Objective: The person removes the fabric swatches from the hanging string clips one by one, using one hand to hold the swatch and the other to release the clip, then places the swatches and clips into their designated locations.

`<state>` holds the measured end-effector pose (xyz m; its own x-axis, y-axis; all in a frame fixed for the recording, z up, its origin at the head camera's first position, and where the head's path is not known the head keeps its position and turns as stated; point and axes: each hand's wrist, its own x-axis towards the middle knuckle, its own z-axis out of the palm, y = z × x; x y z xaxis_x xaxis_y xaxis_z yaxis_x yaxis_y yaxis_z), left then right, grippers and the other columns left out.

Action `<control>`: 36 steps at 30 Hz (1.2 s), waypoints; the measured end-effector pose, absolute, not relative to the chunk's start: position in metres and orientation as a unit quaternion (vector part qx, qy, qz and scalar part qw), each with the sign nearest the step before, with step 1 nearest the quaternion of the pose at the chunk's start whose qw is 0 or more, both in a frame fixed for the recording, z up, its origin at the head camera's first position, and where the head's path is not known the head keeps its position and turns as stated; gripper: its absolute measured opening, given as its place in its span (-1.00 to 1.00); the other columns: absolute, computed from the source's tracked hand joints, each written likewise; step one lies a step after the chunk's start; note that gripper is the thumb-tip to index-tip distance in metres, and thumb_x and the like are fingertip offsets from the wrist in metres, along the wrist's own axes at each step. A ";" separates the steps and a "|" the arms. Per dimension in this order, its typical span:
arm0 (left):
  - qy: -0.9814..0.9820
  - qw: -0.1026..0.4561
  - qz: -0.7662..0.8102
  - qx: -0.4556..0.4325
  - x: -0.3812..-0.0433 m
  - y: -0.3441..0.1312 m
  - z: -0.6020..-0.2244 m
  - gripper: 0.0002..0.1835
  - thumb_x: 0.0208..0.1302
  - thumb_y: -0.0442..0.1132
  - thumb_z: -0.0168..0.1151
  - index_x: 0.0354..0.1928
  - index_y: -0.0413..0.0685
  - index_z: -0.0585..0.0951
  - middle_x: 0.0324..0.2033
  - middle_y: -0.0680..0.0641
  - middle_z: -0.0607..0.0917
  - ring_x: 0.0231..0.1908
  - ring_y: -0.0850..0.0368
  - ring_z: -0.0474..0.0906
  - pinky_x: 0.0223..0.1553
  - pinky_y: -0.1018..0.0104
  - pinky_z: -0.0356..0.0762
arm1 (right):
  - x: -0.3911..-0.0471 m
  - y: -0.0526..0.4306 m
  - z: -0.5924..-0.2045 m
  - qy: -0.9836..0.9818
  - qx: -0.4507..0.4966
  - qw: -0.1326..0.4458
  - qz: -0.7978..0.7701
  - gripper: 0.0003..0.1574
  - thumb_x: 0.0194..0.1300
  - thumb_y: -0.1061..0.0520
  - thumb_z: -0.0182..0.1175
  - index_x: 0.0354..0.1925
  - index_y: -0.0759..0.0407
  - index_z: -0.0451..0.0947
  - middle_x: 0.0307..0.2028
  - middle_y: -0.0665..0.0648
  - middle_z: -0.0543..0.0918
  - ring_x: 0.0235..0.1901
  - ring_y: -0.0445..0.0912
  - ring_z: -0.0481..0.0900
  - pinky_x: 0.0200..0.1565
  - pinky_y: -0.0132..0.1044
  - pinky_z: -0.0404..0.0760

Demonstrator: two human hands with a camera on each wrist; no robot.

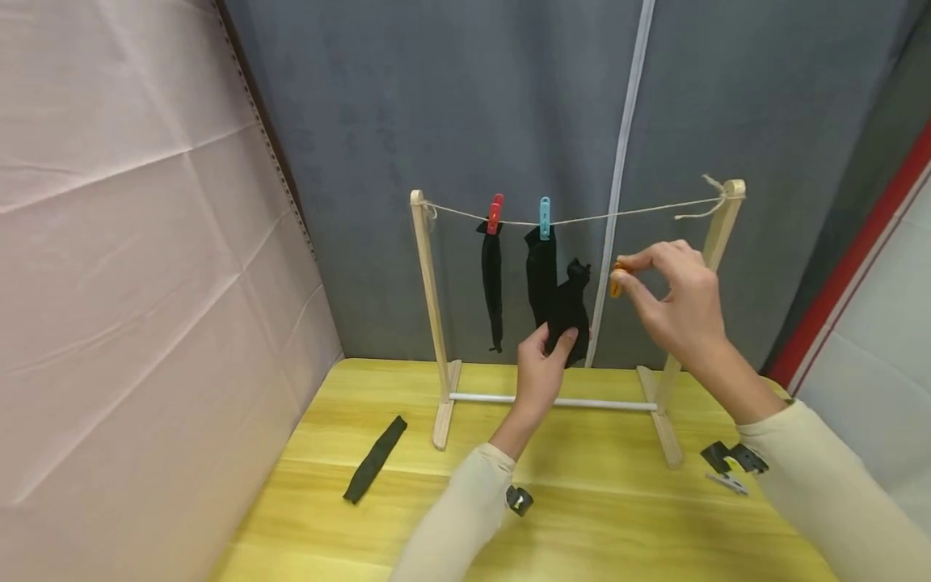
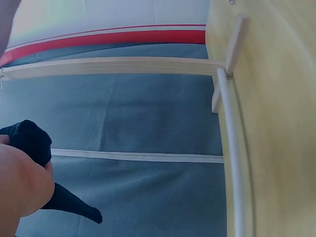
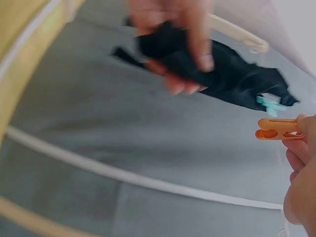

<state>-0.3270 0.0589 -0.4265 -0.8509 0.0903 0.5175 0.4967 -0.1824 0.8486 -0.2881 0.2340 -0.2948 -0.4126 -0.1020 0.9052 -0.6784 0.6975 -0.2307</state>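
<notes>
My left hand [image 1: 540, 364] grips a bunched black sock [image 1: 569, 311] below the string [image 1: 618, 214], in front of a hanging black sock [image 1: 540, 275]. That hanging sock is held on the string by a light blue clothespin [image 1: 545, 218]. Farther left, a red clothespin [image 1: 494, 214] holds a narrow black sock [image 1: 491, 283]. To the right of the gripped sock, my right hand [image 1: 680, 299] pinches an orange clothespin [image 3: 276, 129] between thumb and fingers. In the right wrist view its jaws point toward the socks, apart from them.
The string runs between two wooden posts [image 1: 431, 299] joined low down by a white bar [image 1: 483, 398]. A dark sock [image 1: 375, 459] lies on the yellow wooden table [image 1: 313, 501] at left. Beside my right sleeve lies a grey clothespin [image 1: 727, 483]. Grey curtain [image 1: 364, 162] hangs behind.
</notes>
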 end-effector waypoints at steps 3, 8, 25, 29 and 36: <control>-0.633 0.138 -0.725 -0.232 -0.320 0.054 -0.432 -0.76 0.53 -0.10 0.30 0.05 -0.04 0.77 -0.07 -0.15 0.87 -0.10 0.20 0.82 -0.06 0.36 0.78 | -0.280 0.248 -0.316 -0.807 0.257 0.459 0.269 -0.75 0.12 0.35 0.56 -0.22 0.27 0.71 -0.22 0.23 0.83 -0.17 0.09 0.58 -0.04 -0.11 0.40; -0.656 0.150 -0.703 -0.229 -0.310 0.042 -0.436 -0.76 0.51 -0.05 0.32 -0.01 -0.03 0.77 -0.13 -0.12 0.87 -0.21 0.30 0.75 -0.17 0.40 0.74 | -0.265 0.271 -0.351 -0.844 0.258 0.408 0.232 -0.65 0.02 0.37 0.59 -0.23 0.19 0.68 -0.26 0.17 0.80 -0.19 0.00 0.56 -0.02 -0.07 0.41; -0.751 0.145 -0.630 -0.132 -0.307 -0.053 -0.470 -0.83 0.45 -0.27 0.32 -0.03 0.03 0.82 -0.13 -0.12 0.86 -0.33 0.26 0.70 -0.30 0.45 0.68 | -0.233 0.357 -0.454 -0.924 0.164 0.309 0.156 -0.77 0.15 0.11 0.59 -0.29 0.05 0.70 -0.35 0.01 0.77 -0.24 0.15 0.68 -0.18 0.10 0.58; -0.786 0.146 -0.593 -0.096 -0.307 -0.082 -0.479 -0.70 0.43 -0.38 0.18 0.01 0.03 0.81 -0.09 -0.15 0.85 -0.39 0.20 0.63 -0.38 0.44 0.59 | -0.235 0.367 -0.466 -0.928 0.163 0.299 0.153 -0.75 0.10 0.16 0.61 -0.29 0.07 0.71 -0.37 0.00 0.76 -0.27 0.13 0.69 -0.24 0.04 0.62; -0.841 0.173 -0.510 -0.053 -0.305 -0.131 -0.491 -0.70 0.40 -0.34 0.20 0.01 0.05 0.82 -0.10 -0.12 0.86 -0.32 0.12 0.73 -0.32 0.31 0.67 | -0.236 0.379 -0.487 -0.940 0.157 0.262 0.151 -0.69 0.03 0.14 0.65 -0.28 0.02 0.71 -0.40 -0.11 0.75 -0.33 0.00 0.66 -0.35 -0.18 0.60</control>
